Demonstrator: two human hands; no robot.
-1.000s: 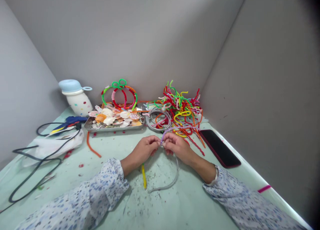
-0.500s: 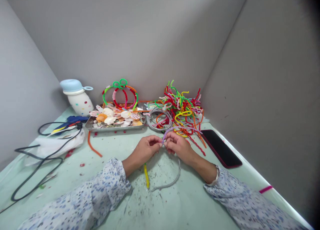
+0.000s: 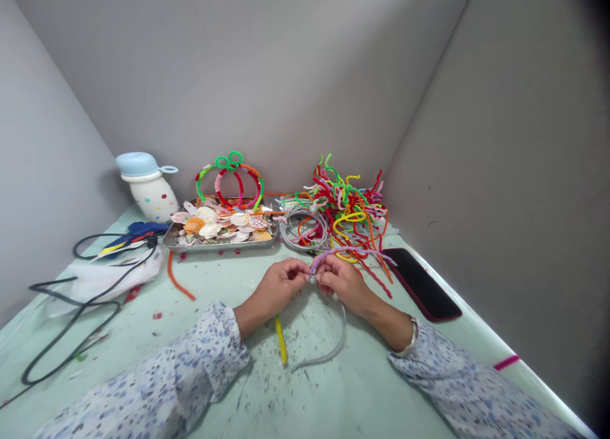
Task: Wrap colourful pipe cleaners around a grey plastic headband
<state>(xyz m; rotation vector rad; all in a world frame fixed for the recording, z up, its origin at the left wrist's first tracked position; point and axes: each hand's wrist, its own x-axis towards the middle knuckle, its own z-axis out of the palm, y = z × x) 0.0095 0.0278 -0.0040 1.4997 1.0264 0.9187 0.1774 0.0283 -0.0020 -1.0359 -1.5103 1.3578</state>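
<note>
Fingertip to fingertip, my left hand [image 3: 284, 281] and my right hand [image 3: 340, 280] meet over the middle of the table. Both pinch a purple pipe cleaner [image 3: 352, 253], whose free length arcs over my right fingers toward the phone. A grey wire [image 3: 328, 357] curves down from beneath my right hand onto the table; its upper end is hidden behind the hand. Below my left hand lies a short yellow pipe cleaner [image 3: 281, 340], its top covered by the hand.
Behind my hands are a metal tray [image 3: 223, 245] of shells, a wire coil [image 3: 304, 229] and a tangle of pipe cleaners [image 3: 350, 204]. A phone [image 3: 422, 283] lies right. Left are a bottle [image 3: 151, 194], a black cable [image 3: 71, 302] and a plastic bag [image 3: 109, 277].
The free end of the purple pipe cleaner has swung slightly right and down, now over the phone's corner. My hands stay nearly in place, still pinching.
</note>
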